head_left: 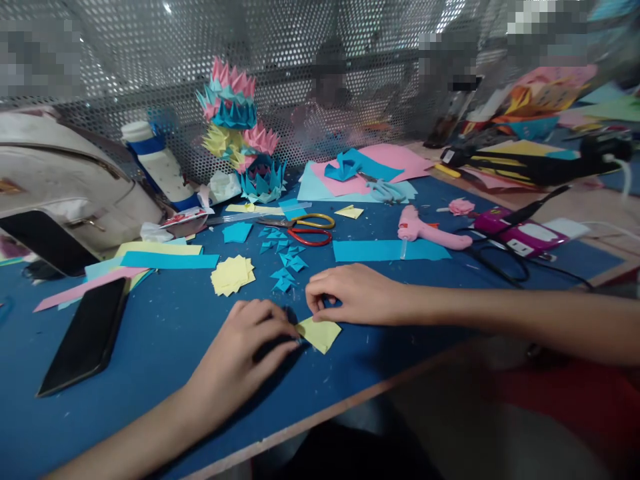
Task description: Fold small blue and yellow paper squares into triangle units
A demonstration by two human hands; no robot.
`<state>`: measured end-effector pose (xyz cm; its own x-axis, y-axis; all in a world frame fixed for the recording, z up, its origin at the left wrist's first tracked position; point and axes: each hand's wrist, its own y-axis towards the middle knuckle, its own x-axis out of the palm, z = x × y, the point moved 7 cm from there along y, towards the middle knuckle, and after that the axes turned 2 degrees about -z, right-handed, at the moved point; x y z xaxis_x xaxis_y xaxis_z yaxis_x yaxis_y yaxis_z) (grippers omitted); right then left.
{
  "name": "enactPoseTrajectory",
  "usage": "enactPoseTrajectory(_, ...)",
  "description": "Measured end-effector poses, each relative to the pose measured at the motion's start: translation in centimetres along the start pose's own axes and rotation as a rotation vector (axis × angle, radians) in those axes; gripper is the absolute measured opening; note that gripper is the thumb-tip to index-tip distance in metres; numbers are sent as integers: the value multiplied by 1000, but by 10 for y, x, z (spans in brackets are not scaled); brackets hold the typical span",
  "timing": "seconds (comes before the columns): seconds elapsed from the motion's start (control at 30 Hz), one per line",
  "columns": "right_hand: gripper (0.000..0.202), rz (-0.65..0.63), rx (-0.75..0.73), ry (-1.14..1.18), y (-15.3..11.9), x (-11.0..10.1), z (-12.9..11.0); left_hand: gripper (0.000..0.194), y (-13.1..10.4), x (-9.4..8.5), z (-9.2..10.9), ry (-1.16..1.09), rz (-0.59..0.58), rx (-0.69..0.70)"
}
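Note:
A small folded piece of yellow paper lies near the table's front edge, between my hands. My left hand pinches its left corner with thumb and fingers. From the right, my right hand is curled, its thumb and fingertips closed at the paper's upper edge. Just beyond the hands are a stack of yellow paper pieces and several small folded blue pieces. Farther back lie scissors with one red and one yellow handle loop. A blue paper strip lies behind my right hand.
A pink glue gun and a purple box with cables are at right. Two phones, paper strips, a bag and a bottle occupy the left. A folded-paper tower stands before the perforated metal screen.

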<state>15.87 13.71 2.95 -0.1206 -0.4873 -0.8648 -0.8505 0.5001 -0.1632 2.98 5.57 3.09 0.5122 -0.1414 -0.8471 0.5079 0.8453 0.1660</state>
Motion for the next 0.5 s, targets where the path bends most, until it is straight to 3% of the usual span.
enactPoseTrajectory(0.17,9,42,-35,-9,5,-2,-8,5,17,-4,-14,62,50,-96)
enactPoseTrajectory(0.5,15,231,-375,-367,-13,8,-22,12,25,5,2,260,47,0)
